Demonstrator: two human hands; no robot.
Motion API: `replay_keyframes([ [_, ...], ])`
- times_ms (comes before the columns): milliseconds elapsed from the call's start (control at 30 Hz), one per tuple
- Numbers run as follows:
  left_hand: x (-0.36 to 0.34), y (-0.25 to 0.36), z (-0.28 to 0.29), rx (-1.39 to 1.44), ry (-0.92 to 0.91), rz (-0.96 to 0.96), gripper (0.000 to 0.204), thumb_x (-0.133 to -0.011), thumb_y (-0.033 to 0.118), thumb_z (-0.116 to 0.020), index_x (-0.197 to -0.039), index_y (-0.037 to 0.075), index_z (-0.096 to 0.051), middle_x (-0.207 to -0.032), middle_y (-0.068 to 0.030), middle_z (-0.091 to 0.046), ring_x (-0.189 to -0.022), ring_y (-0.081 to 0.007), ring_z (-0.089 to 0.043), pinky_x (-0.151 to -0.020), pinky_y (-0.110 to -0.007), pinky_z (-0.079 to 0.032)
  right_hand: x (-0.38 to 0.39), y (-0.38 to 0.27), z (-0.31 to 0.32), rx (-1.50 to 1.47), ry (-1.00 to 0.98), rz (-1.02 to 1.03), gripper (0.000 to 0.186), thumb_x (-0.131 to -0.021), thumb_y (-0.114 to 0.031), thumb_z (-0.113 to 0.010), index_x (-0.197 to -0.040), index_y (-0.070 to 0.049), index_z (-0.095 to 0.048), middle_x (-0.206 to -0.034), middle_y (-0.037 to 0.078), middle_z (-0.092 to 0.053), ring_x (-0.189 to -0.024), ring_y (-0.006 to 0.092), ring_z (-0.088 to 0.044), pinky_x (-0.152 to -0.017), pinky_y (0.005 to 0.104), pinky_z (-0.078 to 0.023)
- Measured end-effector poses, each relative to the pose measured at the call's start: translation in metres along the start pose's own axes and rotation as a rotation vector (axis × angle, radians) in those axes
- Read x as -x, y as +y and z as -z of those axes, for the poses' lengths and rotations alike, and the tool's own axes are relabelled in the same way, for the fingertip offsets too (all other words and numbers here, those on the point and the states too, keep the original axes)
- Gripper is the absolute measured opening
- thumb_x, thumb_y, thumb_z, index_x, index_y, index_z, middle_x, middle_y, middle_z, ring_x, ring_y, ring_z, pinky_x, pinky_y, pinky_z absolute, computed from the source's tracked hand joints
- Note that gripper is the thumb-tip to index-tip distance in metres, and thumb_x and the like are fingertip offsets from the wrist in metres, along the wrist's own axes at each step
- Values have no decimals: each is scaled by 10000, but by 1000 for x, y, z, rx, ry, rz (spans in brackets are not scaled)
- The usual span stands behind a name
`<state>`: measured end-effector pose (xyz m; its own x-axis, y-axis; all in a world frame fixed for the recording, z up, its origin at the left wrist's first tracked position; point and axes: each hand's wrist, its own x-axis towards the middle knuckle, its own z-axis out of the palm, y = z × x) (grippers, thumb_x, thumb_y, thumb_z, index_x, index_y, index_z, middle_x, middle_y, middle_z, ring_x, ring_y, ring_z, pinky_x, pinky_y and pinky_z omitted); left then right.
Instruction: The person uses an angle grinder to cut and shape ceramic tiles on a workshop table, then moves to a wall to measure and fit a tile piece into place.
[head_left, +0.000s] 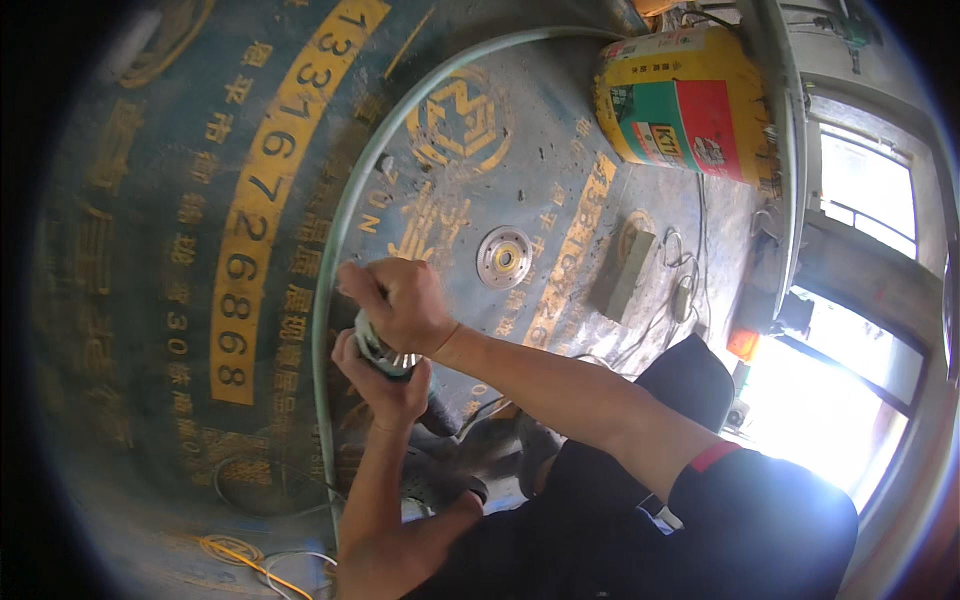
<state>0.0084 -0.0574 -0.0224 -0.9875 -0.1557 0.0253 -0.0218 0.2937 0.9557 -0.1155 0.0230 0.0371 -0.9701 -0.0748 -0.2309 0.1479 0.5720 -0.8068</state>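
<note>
My left hand (385,385) is wrapped round what looks like an angle grinder (397,360), with a silvery metal head and a dark green body. Above it, my right hand (403,305) is closed over the top of the head. What its fingers press on is hidden under them. Both hands cover most of the tool, which is held off the floor. To the right of my hands, a round metal grinding disc (505,257) with a yellow centre lies flat on the floor covering, touched by neither hand.
A printed dark green sheet (300,130) covers the floor. Across it curves a pale green hose (345,215). At the far right stands a yellow bucket (690,110). Near a grey block (630,277) run loose cables (702,230). A yellow cord (255,562) lies at lower left.
</note>
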Motion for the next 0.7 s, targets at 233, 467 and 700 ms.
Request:
replay_keyframes([
  [233,8,-20,-17,128,110,39,903,-783,360,-773,-1392,-65,-259,-1330,-228,-357,-1233,-327,-399,-1057,-433,-306,-4,14,-7,131,-133,239,344,-878,-278,-597,-598,-80,-571,-620,147,-570,-615,365,-570,-548,451,-430],
  [467,29,-7,-30,-448,63,258,941,-758,265,-817,-1418,-78,-241,-1391,-235,-358,-1274,-289,-405,-1069,-430,-343,-1,7,-13,132,-111,337,331,-890,-346,-593,-729,-74,-694,-653,144,-606,-687,352,-627,-656,441,-495],
  [700,19,30,-17,204,130,431,872,-704,19,-774,-1412,-80,-276,-1360,-218,-435,-1222,-276,-490,-1016,-383,-427,-2,-2,-12,273,-216,491,333,-864,-384,-603,-930,-62,-655,-872,163,-648,-866,335,-643,-778,430,-506],
])
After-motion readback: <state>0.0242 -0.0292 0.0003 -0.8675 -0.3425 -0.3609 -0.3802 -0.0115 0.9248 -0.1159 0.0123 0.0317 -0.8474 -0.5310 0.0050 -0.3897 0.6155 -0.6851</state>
